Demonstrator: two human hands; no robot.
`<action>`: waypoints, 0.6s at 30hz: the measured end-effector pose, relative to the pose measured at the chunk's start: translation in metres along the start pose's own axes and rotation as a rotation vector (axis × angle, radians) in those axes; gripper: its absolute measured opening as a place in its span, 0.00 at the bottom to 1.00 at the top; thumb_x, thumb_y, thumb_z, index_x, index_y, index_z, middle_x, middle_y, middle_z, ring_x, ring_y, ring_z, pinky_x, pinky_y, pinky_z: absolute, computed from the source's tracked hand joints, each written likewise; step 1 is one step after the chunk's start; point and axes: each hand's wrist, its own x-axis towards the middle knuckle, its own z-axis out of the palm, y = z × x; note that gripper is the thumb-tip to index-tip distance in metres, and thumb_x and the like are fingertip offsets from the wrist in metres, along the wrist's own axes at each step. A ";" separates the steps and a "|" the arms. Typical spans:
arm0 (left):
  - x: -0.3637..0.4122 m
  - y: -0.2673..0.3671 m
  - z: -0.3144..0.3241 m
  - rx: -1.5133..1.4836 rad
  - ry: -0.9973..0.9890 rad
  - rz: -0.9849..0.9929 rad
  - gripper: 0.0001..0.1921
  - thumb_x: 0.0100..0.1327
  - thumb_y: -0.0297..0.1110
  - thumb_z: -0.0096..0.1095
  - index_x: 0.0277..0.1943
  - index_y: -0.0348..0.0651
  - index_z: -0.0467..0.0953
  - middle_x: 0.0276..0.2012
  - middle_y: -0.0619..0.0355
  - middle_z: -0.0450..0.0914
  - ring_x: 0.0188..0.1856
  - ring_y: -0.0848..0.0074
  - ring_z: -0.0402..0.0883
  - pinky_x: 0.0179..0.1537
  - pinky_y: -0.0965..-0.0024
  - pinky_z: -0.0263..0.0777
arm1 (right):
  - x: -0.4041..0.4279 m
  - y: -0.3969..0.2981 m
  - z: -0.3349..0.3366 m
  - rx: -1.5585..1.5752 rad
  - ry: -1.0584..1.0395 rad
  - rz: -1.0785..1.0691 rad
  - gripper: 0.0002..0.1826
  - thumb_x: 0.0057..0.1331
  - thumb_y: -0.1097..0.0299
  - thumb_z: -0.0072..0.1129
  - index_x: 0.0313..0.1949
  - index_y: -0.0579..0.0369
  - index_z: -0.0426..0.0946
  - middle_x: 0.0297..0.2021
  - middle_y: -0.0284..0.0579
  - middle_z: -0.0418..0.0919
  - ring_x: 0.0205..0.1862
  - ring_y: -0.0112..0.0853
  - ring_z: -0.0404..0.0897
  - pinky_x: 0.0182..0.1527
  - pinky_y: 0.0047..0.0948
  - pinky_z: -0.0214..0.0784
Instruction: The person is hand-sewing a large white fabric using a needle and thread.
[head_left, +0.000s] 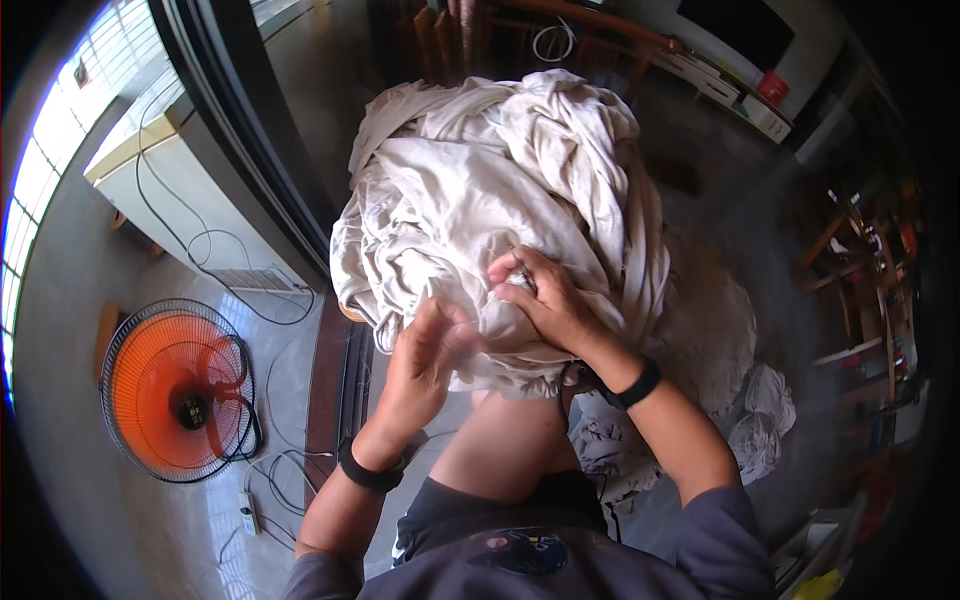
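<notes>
A large heap of crumpled off-white cloth (465, 180) lies in front of me, its near edge over my knees. My right hand (544, 296) is closed on a gathered bit of the cloth, with something small and dark showing between thumb and fingers, too small to name. To its left my left hand (435, 337) is raised over the near part of the heap, slightly blurred, thumb and fingers bent close together. Whether it pinches anything cannot be told. Both wrists wear black bands.
An orange-bladed fan (180, 390) stands at the left, near cables and a power strip (248, 514) on the floor. Behind it is a white appliance (202, 187) beside a dark door frame. More cloth (761, 420) lies on the floor at the right. A low cabinet (720, 86) stands at the back.
</notes>
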 end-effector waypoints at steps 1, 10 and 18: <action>0.000 0.001 0.000 0.011 0.015 0.017 0.08 0.75 0.37 0.50 0.43 0.41 0.67 0.31 0.61 0.79 0.31 0.86 0.76 0.29 0.82 0.72 | -0.003 -0.005 -0.002 -0.068 0.015 0.009 0.05 0.70 0.71 0.54 0.41 0.60 0.73 0.33 0.37 0.76 0.32 0.23 0.76 0.37 0.24 0.70; -0.001 0.026 0.004 0.102 0.027 0.073 0.04 0.74 0.26 0.48 0.43 0.34 0.69 0.31 0.55 0.83 0.31 0.79 0.81 0.32 0.75 0.75 | 0.017 -0.141 -0.049 -0.369 -0.298 0.164 0.13 0.73 0.61 0.50 0.43 0.60 0.70 0.31 0.50 0.71 0.31 0.46 0.76 0.34 0.38 0.68; -0.003 0.029 0.015 0.250 -0.056 0.176 0.02 0.70 0.19 0.51 0.43 0.33 0.69 0.31 0.54 0.81 0.32 0.73 0.84 0.31 0.73 0.77 | 0.001 -0.150 -0.051 -0.438 -0.457 0.262 0.10 0.68 0.64 0.53 0.39 0.60 0.71 0.32 0.51 0.72 0.33 0.50 0.76 0.34 0.47 0.66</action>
